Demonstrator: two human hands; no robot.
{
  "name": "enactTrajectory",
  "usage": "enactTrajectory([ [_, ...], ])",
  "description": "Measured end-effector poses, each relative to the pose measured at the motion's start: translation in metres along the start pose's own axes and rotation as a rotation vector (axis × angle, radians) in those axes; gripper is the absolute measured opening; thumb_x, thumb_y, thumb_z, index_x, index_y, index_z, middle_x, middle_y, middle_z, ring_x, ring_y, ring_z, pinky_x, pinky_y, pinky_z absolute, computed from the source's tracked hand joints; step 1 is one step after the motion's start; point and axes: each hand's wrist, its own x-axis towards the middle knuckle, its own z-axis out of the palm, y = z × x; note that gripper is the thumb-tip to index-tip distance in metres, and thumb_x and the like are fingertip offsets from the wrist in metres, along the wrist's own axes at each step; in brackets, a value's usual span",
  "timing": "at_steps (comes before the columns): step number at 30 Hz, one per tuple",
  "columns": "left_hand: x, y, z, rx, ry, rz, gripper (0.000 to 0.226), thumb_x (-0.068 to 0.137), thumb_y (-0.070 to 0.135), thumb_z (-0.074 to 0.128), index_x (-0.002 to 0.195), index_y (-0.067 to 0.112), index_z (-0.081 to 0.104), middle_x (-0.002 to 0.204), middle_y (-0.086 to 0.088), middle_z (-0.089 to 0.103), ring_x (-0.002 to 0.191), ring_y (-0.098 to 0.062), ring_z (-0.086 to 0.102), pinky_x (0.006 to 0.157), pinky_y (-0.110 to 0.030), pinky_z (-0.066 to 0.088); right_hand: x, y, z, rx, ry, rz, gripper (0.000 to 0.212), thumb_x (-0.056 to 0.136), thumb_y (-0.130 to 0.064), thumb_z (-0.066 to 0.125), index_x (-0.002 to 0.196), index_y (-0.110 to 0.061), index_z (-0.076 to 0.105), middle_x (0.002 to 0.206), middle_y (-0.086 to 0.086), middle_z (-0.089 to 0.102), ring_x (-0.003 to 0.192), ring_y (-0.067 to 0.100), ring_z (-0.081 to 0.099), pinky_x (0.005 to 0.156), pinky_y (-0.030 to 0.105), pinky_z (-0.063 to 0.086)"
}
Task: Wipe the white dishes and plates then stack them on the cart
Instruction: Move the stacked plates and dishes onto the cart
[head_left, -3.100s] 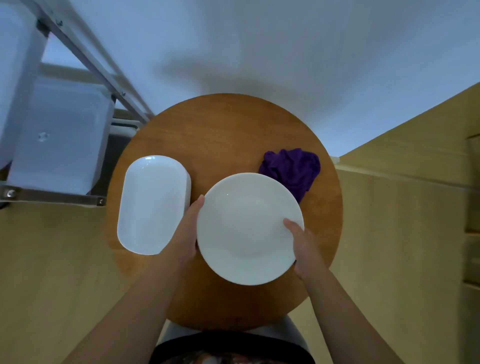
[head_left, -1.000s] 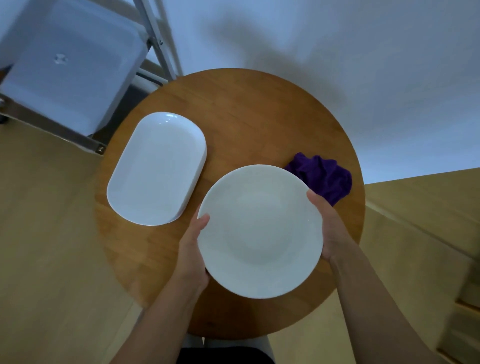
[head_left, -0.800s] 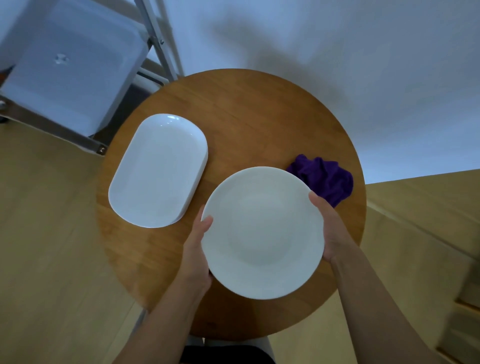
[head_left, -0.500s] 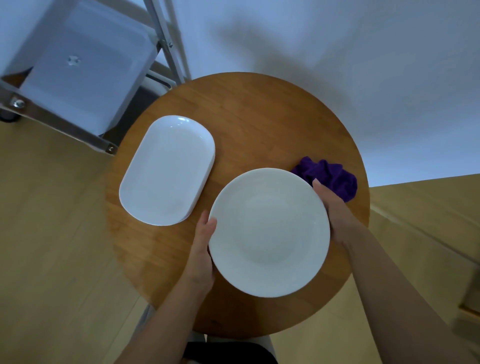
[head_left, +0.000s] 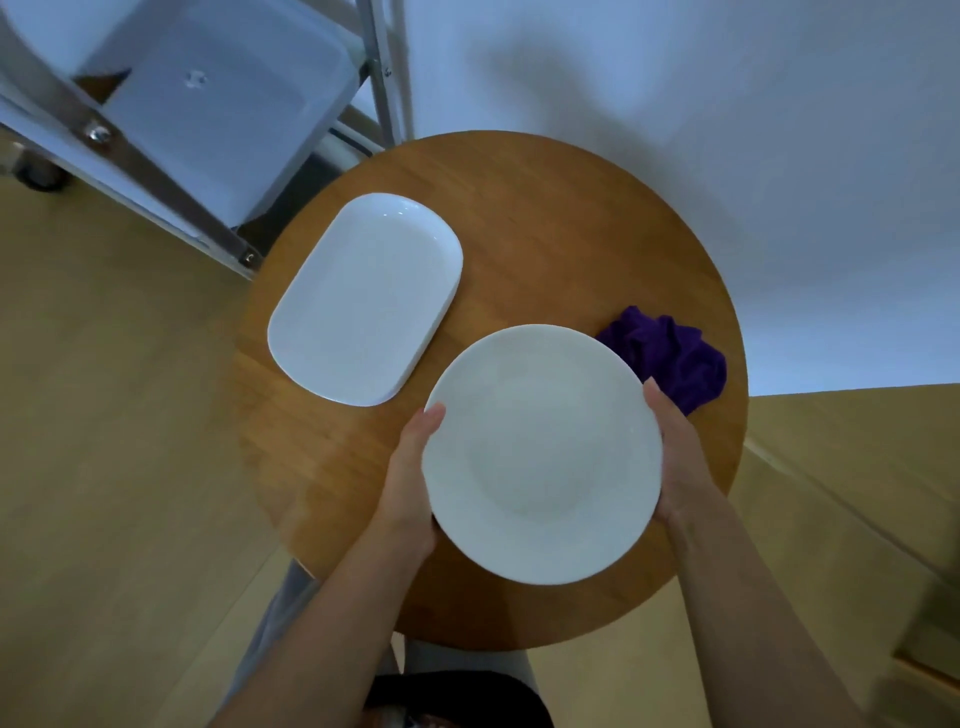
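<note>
Left hand (head_left: 410, 483) and right hand (head_left: 678, 462) grip opposite rims of round white plate (head_left: 543, 452), fingers mostly hidden beneath, above round wooden bench (head_left: 545, 228), oval white dish (head_left: 363, 299) left, purple cloth (head_left: 670, 353) right

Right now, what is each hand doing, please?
Left hand: holds the round white plate at its left edge.
Right hand: holds the same plate at its right edge.
</note>
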Motion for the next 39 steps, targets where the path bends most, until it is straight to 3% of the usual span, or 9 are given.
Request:
enactTrajectory([
  [3, -0.019, 0.011, -0.008, 0.044, 0.0, 0.002, 0.037, 0.078, 0.057, 0.055, 0.105, 0.034, 0.065, 0.109, 0.001, 0.07, 0.104, -0.025, 0.065, 0.087, -0.047, 0.054, -0.024, 0.009, 0.01, 0.022, 0.004, -0.003, 0.04, 0.092, -0.05, 0.045, 0.108, -0.019, 0.065, 0.098, 0.007, 0.073, 0.082, 0.025, 0.071, 0.066, 0.036, 0.056],
  [9, -0.065, 0.044, -0.042, 0.013, -0.047, 0.029, 0.036, 0.081, 0.048, 0.048, 0.098, 0.028, 0.073, 0.099, -0.001, 0.074, 0.087, -0.017, 0.071, 0.061, -0.026, 0.055, -0.081, 0.019, 0.054, 0.043, -0.042, -0.013, 0.043, 0.092, -0.052, 0.042, 0.106, -0.023, 0.07, 0.102, 0.006, 0.073, 0.086, 0.025, 0.071, 0.059, 0.035, 0.056],
  [12, -0.092, 0.074, -0.07, 0.015, -0.051, 0.012, 0.031, 0.084, 0.046, 0.049, 0.081, 0.034, 0.077, 0.09, 0.002, 0.075, 0.079, -0.014, 0.072, 0.054, -0.024, 0.055, -0.117, 0.029, 0.092, 0.013, -0.077, -0.071, 0.043, 0.094, -0.05, 0.038, 0.086, -0.031, 0.076, 0.096, 0.003, 0.074, 0.083, 0.022, 0.072, 0.057, 0.033, 0.055],
  [15, -0.118, 0.109, -0.11, 0.021, -0.042, 0.018, 0.028, 0.085, 0.045, 0.051, 0.076, 0.037, 0.076, 0.089, 0.002, 0.075, 0.078, -0.015, 0.072, 0.061, -0.031, 0.052, -0.151, 0.042, 0.14, 0.058, -0.095, -0.077, 0.046, 0.094, -0.048, 0.041, 0.074, -0.028, 0.077, 0.086, 0.003, 0.075, 0.074, 0.02, 0.072, 0.052, 0.031, 0.054],
  [18, -0.146, 0.148, -0.155, 0.029, -0.034, 0.03, 0.035, 0.09, 0.045, 0.047, 0.074, 0.036, 0.077, 0.087, 0.002, 0.075, 0.074, -0.014, 0.072, 0.068, -0.034, 0.046, -0.175, 0.058, 0.196, 0.082, -0.127, -0.069, 0.045, 0.092, -0.05, 0.044, 0.082, -0.021, 0.078, 0.093, 0.007, 0.074, 0.078, 0.024, 0.071, 0.057, 0.033, 0.055],
  [21, -0.171, 0.189, -0.196, 0.043, -0.017, 0.076, 0.033, 0.091, 0.046, 0.046, 0.09, 0.028, 0.073, 0.088, 0.0, 0.075, 0.073, -0.015, 0.072, 0.067, -0.033, 0.046, -0.19, 0.068, 0.252, 0.07, -0.157, -0.099, 0.037, 0.08, -0.048, 0.061, 0.095, -0.016, 0.071, 0.094, 0.008, 0.071, 0.078, 0.025, 0.068, 0.066, 0.036, 0.054],
  [24, -0.197, 0.231, -0.239, 0.037, 0.023, 0.129, 0.034, 0.09, 0.048, 0.047, 0.101, 0.023, 0.067, 0.09, -0.002, 0.075, 0.073, -0.017, 0.072, 0.065, -0.032, 0.048, -0.203, 0.076, 0.314, 0.038, -0.17, -0.128, 0.033, 0.088, -0.043, 0.055, 0.106, -0.017, 0.064, 0.095, 0.009, 0.072, 0.081, 0.025, 0.068, 0.069, 0.038, 0.053],
  [28, -0.219, 0.282, -0.288, -0.003, 0.081, 0.193, 0.036, 0.087, 0.049, 0.051, 0.101, 0.021, 0.069, 0.09, -0.005, 0.075, 0.073, -0.02, 0.072, 0.051, -0.028, 0.053, -0.209, 0.077, 0.391, -0.071, -0.249, -0.171, 0.04, 0.093, -0.043, 0.048, 0.074, -0.021, 0.076, 0.078, 0.004, 0.073, 0.067, 0.019, 0.069, 0.066, 0.035, 0.047],
  [39, -0.196, 0.412, -0.352, -0.014, 0.194, 0.27, 0.039, 0.088, 0.052, 0.048, 0.097, 0.023, 0.072, 0.093, -0.006, 0.075, 0.077, -0.023, 0.072, 0.064, -0.032, 0.053, -0.18, 0.037, 0.556, -0.202, -0.465, -0.249, 0.029, 0.089, -0.031, 0.052, 0.063, -0.025, 0.064, 0.065, 0.0, 0.06, 0.057, 0.013, 0.058, 0.054, 0.026, 0.05],
])
